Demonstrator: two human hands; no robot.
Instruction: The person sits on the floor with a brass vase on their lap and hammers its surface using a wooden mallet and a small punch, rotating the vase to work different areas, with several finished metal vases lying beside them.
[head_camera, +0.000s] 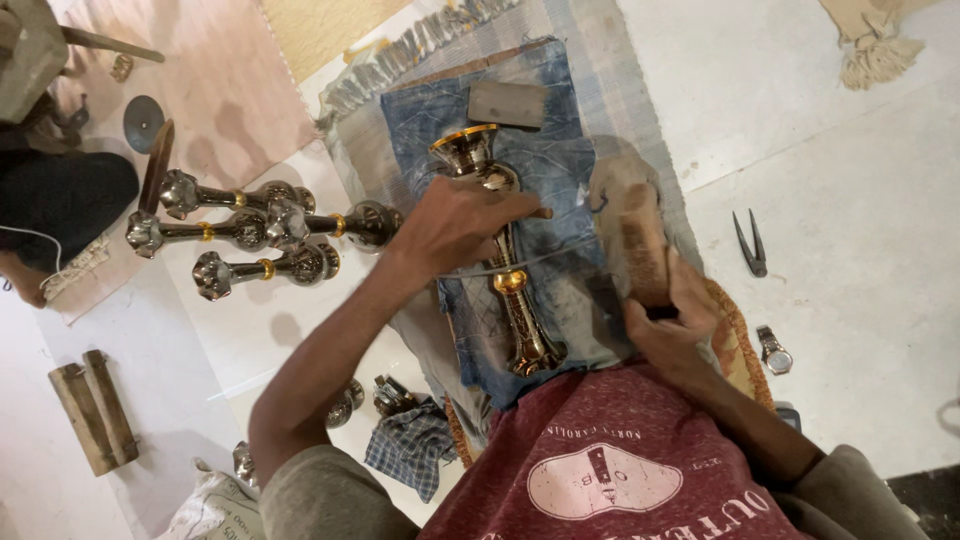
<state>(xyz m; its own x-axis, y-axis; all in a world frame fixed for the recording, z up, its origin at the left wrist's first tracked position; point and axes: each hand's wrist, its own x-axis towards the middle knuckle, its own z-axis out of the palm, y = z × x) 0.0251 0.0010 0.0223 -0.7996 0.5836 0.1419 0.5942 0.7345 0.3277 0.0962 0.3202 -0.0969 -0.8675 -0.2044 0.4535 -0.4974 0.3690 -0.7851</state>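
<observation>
On the blue denim cloth (560, 150) spread over a grey mat on the floor lies a tall metal stand (500, 250) — dark, polished, with gold bands and a flared gold-rimmed end pointing away from the person. The left hand (455, 225) rests on top of its upper stem, fingers (520, 208) curled down around a thin tool whose tip pokes out toward the right; how tightly they close cannot be told from above. The right hand (670, 315) is wrapped fully around the lower end of a worn wooden block (635, 235), which stands just to the right of the stand, its far end blurred over the cloth. A thin cord or wire (545, 260) runs across the stand's stem between the two hands.

Beyond the stand's flared end sits a flat dark rectangular stone (508, 104). To the left, on the pale floor, three similar metal pieces (260, 235) lie side by side — well apart from the hands. A pair of pointed pincers (752, 243) and a wristwatch (772, 350) lie on the floor to the right, and a checked rag (410, 448) sits near the person's left elbow.
</observation>
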